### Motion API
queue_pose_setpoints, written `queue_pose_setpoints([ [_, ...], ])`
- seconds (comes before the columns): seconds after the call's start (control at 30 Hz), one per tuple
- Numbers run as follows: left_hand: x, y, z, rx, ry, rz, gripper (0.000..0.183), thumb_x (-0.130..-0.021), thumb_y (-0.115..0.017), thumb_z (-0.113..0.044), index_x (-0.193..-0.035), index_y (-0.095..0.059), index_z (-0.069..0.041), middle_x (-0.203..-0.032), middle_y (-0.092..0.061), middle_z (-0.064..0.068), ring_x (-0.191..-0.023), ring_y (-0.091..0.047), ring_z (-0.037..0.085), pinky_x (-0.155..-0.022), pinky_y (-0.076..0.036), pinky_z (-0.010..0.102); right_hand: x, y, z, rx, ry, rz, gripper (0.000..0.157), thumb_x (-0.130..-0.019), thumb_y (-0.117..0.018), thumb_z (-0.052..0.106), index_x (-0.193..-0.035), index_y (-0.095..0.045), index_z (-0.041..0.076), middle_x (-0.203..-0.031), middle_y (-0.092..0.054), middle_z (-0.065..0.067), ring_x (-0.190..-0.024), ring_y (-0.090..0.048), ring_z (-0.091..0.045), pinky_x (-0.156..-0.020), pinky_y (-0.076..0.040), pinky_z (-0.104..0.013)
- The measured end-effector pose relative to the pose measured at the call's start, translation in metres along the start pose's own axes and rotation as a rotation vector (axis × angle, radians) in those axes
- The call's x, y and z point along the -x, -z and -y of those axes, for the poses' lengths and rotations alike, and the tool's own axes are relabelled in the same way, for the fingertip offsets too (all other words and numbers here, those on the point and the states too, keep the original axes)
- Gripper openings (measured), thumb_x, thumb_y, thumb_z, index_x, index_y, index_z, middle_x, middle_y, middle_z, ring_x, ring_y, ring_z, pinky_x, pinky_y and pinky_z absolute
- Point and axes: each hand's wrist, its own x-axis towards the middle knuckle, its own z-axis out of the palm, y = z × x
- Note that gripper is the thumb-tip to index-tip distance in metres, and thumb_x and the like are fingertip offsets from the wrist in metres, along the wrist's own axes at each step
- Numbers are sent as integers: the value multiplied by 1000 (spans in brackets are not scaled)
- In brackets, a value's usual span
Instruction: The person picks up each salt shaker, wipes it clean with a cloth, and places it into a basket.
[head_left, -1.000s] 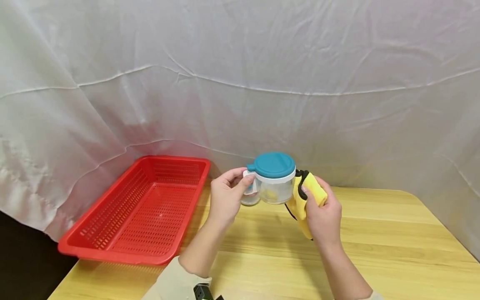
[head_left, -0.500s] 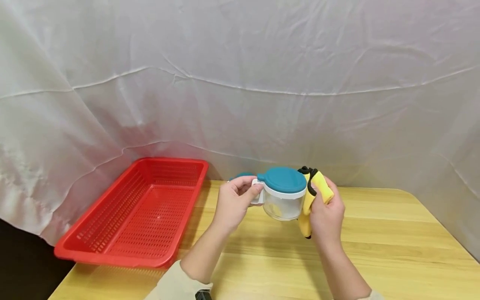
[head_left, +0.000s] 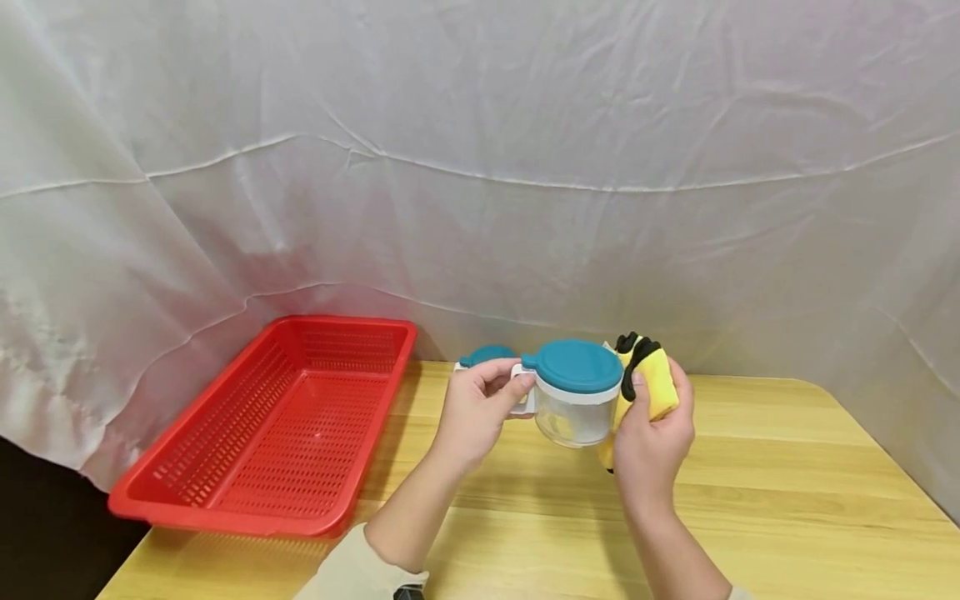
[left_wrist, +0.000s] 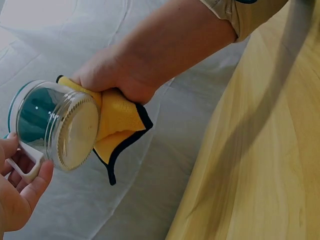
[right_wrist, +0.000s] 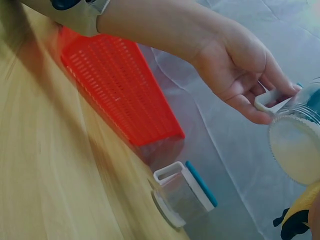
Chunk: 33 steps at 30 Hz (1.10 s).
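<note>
A clear jar (head_left: 576, 408) with a teal lid and white collar is held above the table. My left hand (head_left: 476, 408) pinches its white handle (left_wrist: 31, 162) between thumb and fingers. On the jar's other side, my right hand (head_left: 654, 433) grips a bunched yellow cloth (head_left: 660, 387) with black edging. The cloth touches the jar's side, and a corner of it hangs loose in the left wrist view. Behind my left hand stands a second teal-lidded jar (right_wrist: 182, 197), upright on the table and mostly hidden in the head view.
A red perforated basket (head_left: 348, 467) sits at the left on the wooden table (head_left: 780, 467). A pale draped cloth (head_left: 480, 167) hangs behind the table and down the left side.
Both hands have shifted right and the jar has come lower and nearer, still with the cloth at its side. The second jar's lid now shows behind my left hand.
</note>
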Motion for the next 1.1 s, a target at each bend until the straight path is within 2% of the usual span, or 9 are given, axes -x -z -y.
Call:
queue_pose_setpoints([
  [0.2, 0, 4, 0, -22, 2, 23, 27, -90, -71, -10, -114, -69, 3, -91, -66, 9, -82, -64, 16, -69, -61, 41, 2, -1, 1, -15, 55, -16, 38, -101, -55, 20, -138, -51, 17, -118, -54, 4, -105, -52, -16, -82, -51, -11],
  [0.4, -1, 6, -2, 6, -7, 38, 26, -91, -69, -8, -113, -67, 6, -90, -66, 7, -79, -64, 15, -69, -62, 38, 3, -2, 2, -8, 101, -16, 38, -100, -56, 17, -138, -51, 14, -116, -55, 6, -102, -54, -16, -81, -52, -11],
  [0.6, -1, 6, -4, 47, 45, 27, 25, -93, -67, -8, -115, -66, 4, -89, -65, 3, -78, -63, 16, -65, -61, 32, 6, -2, 2, -38, 169, 1, 39, -100, -55, 13, -138, -51, 11, -118, -55, 6, -102, -54, -17, -83, -53, -12],
  [0.73, -2, 8, -5, 74, 58, 25, 26, -94, -65, -7, -117, -65, 6, -88, -65, 0, -77, -61, 15, -63, -59, 27, 7, -2, 4, -56, 188, 20, 39, -100, -55, 11, -138, -50, 8, -119, -54, 4, -103, -54, -19, -82, -54, -13],
  [0.87, -3, 10, -5, 93, 50, 17, 26, -94, -64, -5, -116, -63, 7, -85, -65, -2, -73, -60, 13, -61, -57, 23, 7, -2, 7, -52, 100, 56, 37, -100, -55, 16, -137, -52, 12, -115, -56, 2, -98, -56, -18, -77, -54, -12],
  [1.1, -4, 13, -4, 92, 30, 14, 25, -93, -65, -4, -114, -63, 8, -81, -64, -3, -65, -55, 11, -55, -52, 19, 6, -1, 11, -125, -152, 159, 34, -102, -53, 25, -136, -53, 20, -112, -57, -6, -87, -61, -12, -68, -56, -18],
])
